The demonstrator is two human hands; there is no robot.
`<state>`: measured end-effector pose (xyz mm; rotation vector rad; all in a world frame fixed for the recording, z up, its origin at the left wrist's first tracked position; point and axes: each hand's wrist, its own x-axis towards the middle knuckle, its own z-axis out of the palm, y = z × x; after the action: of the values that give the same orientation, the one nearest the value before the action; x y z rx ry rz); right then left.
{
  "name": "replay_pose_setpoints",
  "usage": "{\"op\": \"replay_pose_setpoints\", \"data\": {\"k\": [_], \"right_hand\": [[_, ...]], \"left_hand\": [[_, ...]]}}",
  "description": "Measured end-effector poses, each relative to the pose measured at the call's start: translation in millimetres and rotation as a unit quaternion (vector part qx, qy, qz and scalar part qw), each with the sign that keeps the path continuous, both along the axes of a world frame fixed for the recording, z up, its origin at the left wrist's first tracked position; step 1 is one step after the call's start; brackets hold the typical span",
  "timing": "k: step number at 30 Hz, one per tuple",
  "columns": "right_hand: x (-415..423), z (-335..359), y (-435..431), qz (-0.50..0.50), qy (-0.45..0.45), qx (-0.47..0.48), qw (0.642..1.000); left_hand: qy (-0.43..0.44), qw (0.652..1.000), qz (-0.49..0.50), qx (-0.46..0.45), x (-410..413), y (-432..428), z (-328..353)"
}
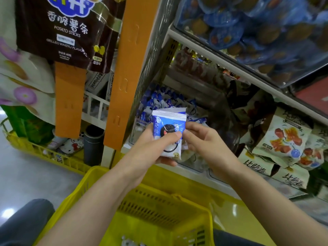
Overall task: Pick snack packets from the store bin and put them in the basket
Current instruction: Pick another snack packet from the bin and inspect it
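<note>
My left hand (154, 150) grips a blue and white snack packet (169, 121) with a dark cookie printed on it, thumb across its front. My right hand (202, 141) pinches the packet's right edge with its fingertips. Both hands hold it in front of the clear store bin (136, 132), which is piled with more of the same blue and white packets (159, 98). Below my forearms stands the yellow basket (156, 206); part of a pale packet (129, 243) shows at its bottom edge.
An orange upright (122, 77) flanks the bin's left side. Beige snack bags (284, 139) lie to the right on the same shelf. A clear case of blue packs (257, 32) hangs above. Another yellow basket (44, 151) sits on the floor at left.
</note>
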<state>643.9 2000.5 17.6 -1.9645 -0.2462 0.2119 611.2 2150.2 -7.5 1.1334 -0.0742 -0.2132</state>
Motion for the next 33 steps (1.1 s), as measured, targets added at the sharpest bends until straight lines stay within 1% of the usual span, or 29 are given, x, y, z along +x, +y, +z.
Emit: {"op": "replay_pose_setpoints", "data": {"k": [3, 5, 8, 10, 12, 14, 17, 21, 26, 29, 33], "right_hand": [[14.6, 0.4, -4.2, -0.054, 0.015, 0.033, 0.998], [36.1, 3.4, -9.2, -0.140, -0.012, 0.043, 0.989], [79.0, 6.3, -19.4, -0.273, -0.078, -0.007, 0.959], [103.6, 1.7, -24.9, -0.329, -0.099, -0.047, 0.938], [121.2, -8.1, -29.1, -0.360, -0.108, -0.107, 0.921], [131.8, -17.5, -31.0, -0.357, -0.122, -0.165, 0.911], [139.4, -25.6, -29.6, -0.328, -0.121, -0.236, 0.907], [145.2, -28.8, -29.2, -0.289, -0.094, -0.273, 0.912], [148.9, -22.0, -34.7, -0.252, -0.078, -0.363, 0.894], [150.2, -24.1, -32.2, -0.233, -0.066, -0.368, 0.898], [155.5, -28.7, -22.9, -0.222, -0.068, -0.321, 0.918]], "left_hand": [[0.005, 0.999, 0.032, 0.008, 0.7, 0.4, -0.1], [0.013, 0.998, 0.059, 0.003, 2.2, 3.1, -0.2], [0.017, 0.997, 0.069, 0.008, 3.2, 5.5, -0.1], [0.016, 0.998, 0.066, 0.010, 2.7, 5.2, 1.0], [0.019, 0.998, 0.064, 0.008, 2.6, 5.0, 1.5], [0.022, 0.998, 0.063, 0.010, 3.6, 4.8, 1.1], [0.026, 0.998, 0.063, 0.014, 5.1, 3.6, 0.5], [0.028, 0.998, 0.056, 0.015, 6.3, 1.9, -0.8], [0.028, 0.998, 0.049, 0.013, 7.4, 0.3, -1.9], [0.033, 0.998, 0.048, 0.018, 8.1, -0.2, -2.8], [0.037, 0.998, 0.046, 0.026, 7.1, -1.0, -3.5]]}}
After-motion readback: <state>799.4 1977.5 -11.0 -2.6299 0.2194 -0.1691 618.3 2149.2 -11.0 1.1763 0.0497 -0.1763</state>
